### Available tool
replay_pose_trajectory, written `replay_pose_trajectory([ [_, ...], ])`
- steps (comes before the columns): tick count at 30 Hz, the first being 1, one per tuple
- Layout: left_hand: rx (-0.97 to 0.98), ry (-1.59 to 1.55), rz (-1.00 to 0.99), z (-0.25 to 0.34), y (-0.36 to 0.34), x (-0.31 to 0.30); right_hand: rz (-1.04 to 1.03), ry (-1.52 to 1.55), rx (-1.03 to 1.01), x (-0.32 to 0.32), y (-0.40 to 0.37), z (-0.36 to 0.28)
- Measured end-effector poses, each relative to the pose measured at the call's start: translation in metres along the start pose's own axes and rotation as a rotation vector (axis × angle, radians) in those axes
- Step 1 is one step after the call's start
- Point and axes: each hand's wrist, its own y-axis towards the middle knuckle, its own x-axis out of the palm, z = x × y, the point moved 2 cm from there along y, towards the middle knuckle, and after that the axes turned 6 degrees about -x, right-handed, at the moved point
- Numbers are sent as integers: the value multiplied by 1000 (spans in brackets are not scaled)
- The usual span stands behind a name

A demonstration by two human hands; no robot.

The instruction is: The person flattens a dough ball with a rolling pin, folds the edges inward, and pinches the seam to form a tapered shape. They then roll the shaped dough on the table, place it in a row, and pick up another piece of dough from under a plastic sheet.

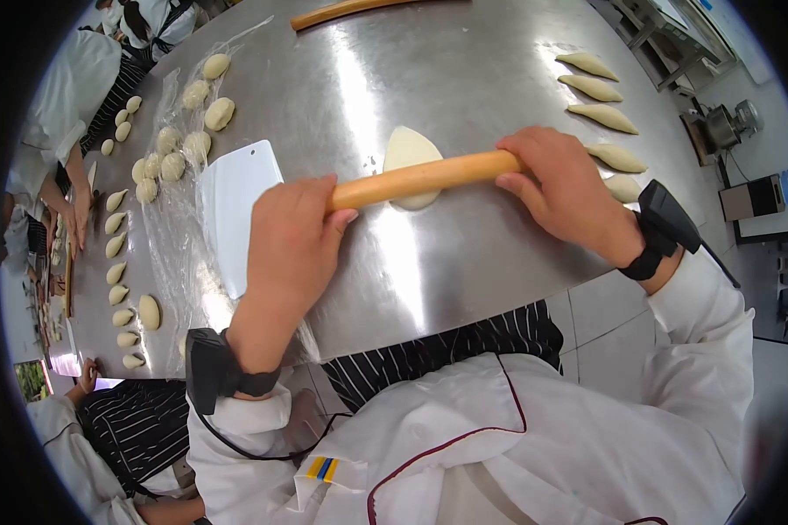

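White chef's jacket (446,437) fills the near part of the head view. Past it, my left hand (293,227) is closed around one end of a wooden rolling pin (420,179), my right hand (560,188) around the other. Between them, the pin crosses a flattened dough oval (407,149) on the steel table (490,79). Left of my left hand lies a white scraper (232,210); beside and beyond my right, tapered dough pieces (604,116).

Shiny steel tabletop (490,254) here, with dough balls (172,166) beside crinkly plastic wrap (171,254) on the left, a white scraper (239,210) lying flat, pointy dough pieces (591,88) lined up along the right, plus a wooden stick (350,11) up at the far edge.
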Motion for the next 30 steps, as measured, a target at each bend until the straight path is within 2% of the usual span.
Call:
replay_pose_trajectory([
  [3,-2,333,-22,4,-4,17,4,-159,-94,15,0,6],
  [5,-4,330,-34,0,6,20,-114,-300,-72,18,5,9],
  [7,-5,321,-60,-4,17,19,-158,-283,-53,18,14,16],
  [9,-68,370,-267,-15,37,19,-197,-272,-39,19,25,26],
  [14,-126,363,-288,-30,74,32,-225,-289,36,24,60,51],
  [19,-292,264,-312,-40,99,41,-266,-197,64,28,91,75],
  [23,-330,292,-151,-51,125,41,-221,-155,98,31,121,98],
  [25,-318,312,-175,-52,144,29,-176,-113,122,17,139,102],
  [26,-310,321,-141,-50,144,22,-356,-26,268,12,148,106],
  [27,-258,183,-176,-44,141,17,-538,67,417,7,152,108],
  [28,-204,47,-222,-39,134,17,-520,59,410,3,142,100],
  [29,-12,3,21,-44,113,29,-433,7,173,2,121,83],
  [30,81,149,-26,-38,98,26,-347,-42,-59,3,100,71],
])
